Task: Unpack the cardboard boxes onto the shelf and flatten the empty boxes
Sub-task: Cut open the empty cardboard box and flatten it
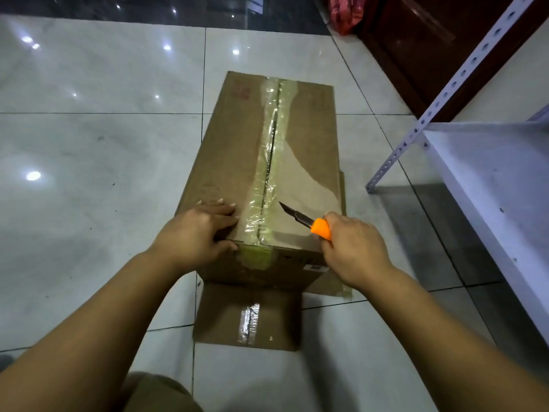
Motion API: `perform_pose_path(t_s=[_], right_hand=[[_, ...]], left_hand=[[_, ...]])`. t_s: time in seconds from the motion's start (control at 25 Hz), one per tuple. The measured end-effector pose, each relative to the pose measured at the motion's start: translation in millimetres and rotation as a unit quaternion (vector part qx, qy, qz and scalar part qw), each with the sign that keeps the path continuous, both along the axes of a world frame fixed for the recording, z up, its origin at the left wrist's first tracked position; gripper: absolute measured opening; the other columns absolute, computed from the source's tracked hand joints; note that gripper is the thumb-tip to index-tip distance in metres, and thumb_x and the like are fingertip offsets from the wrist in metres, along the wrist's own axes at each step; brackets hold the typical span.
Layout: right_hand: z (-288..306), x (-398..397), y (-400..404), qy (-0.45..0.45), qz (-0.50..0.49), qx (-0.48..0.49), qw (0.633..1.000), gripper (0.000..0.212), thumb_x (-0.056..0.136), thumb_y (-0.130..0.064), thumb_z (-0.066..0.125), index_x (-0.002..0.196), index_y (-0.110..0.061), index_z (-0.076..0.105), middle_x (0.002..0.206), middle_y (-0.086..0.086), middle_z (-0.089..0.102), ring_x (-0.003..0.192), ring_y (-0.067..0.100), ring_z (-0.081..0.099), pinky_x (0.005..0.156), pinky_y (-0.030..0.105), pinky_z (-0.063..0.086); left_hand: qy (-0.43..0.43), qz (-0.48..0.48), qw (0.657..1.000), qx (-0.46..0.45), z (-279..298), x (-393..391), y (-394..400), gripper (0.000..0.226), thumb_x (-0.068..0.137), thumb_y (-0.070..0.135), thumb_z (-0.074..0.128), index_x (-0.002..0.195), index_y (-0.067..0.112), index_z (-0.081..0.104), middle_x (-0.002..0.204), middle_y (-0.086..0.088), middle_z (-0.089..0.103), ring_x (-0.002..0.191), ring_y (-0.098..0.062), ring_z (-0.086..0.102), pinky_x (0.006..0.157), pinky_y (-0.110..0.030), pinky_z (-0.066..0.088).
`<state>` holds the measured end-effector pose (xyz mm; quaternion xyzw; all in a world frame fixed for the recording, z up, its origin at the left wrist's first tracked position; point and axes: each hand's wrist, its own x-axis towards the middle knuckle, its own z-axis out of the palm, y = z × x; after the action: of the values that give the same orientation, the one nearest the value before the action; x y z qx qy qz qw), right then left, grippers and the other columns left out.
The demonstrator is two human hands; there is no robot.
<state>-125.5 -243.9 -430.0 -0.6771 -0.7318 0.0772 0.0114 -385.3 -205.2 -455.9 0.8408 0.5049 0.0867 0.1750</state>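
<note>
A long brown cardboard box [225,162] stands on the tiled floor, its top flaps closed under clear tape [269,162] that runs down the middle seam. My left hand [197,233] rests flat on the near left corner of the box top. My right hand [353,249] grips an orange utility knife [319,227] with its blade extended. The blade tip hovers just right of the taped seam near the box's front edge. A flattened cardboard piece [246,316] lies on the floor under the box's near end.
A white metal shelf [490,185] with a perforated upright post [439,99] stands at the right. A dark wooden cabinet [421,46] and a red bag [346,13] sit at the back right. Glossy pale floor tiles [98,159] spread to the left.
</note>
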Motion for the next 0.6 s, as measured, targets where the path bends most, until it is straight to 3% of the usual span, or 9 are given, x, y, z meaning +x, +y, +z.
perform_pose_path(t_s=[0.12,0.24,0.4,0.48,0.56,0.6], right_hand=[[7,-26,-10,0.020,0.019,-0.006,1.000,0.025,0.097,-0.044,0.043,0.104,-0.021,0.050,0.100,0.004,0.063,0.096,0.027,0.058,0.072,0.034,0.032],[11,-56,-15,0.075,0.044,-0.024,0.996,0.025,0.097,-0.046,0.043,0.090,-0.022,0.042,0.095,0.006,0.062,0.095,0.028,0.056,0.069,0.033,0.028],[7,-88,-12,0.225,0.038,-0.098,0.969,0.032,0.095,-0.046,0.049,0.087,-0.015,0.050,0.083,0.003,0.055,0.087,0.027,0.054,0.072,0.034,0.040],[4,-85,-1,0.300,-0.009,-0.099,0.949,0.028,0.094,-0.044,0.052,0.091,-0.017,0.054,0.090,0.010,0.060,0.089,0.030,0.057,0.076,0.037,0.045],[1,-69,16,0.261,-0.040,-0.047,0.963,0.025,0.097,-0.042,0.049,0.094,-0.017,0.053,0.094,0.012,0.059,0.094,0.032,0.057,0.076,0.036,0.042],[-2,-58,25,0.213,-0.045,-0.035,0.975,0.025,0.098,-0.040,0.048,0.101,-0.016,0.054,0.101,0.013,0.059,0.104,0.033,0.055,0.080,0.035,0.041]], left_hand=[[-0.003,0.068,0.996,0.061,1,-19,3,0.033,0.077,0.008,0.075,0.110,0.011,0.072,0.123,-0.005,0.065,0.115,-0.027,0.061,0.090,-0.038,0.049],[0.001,0.137,0.988,0.071,4,-33,7,0.026,0.075,-0.009,0.062,0.093,0.005,0.075,0.103,-0.011,0.071,0.094,-0.034,0.066,0.076,-0.042,0.054],[-0.020,0.163,0.983,0.085,5,-29,0,0.020,0.080,-0.002,0.057,0.090,0.006,0.073,0.099,-0.009,0.069,0.088,-0.034,0.064,0.071,-0.041,0.055],[-0.060,0.151,0.981,0.108,4,-18,-11,0.017,0.083,0.005,0.058,0.091,0.003,0.073,0.101,-0.011,0.069,0.094,-0.033,0.064,0.078,-0.038,0.054],[-0.058,0.139,0.984,0.094,4,-6,-20,0.032,0.087,0.023,0.053,0.106,0.004,0.071,0.117,-0.014,0.064,0.116,-0.034,0.055,0.101,-0.037,0.041],[-0.024,0.126,0.990,0.054,5,0,-23,0.048,0.089,0.039,0.046,0.120,0.007,0.064,0.133,-0.014,0.055,0.131,-0.033,0.043,0.112,-0.039,0.026]])
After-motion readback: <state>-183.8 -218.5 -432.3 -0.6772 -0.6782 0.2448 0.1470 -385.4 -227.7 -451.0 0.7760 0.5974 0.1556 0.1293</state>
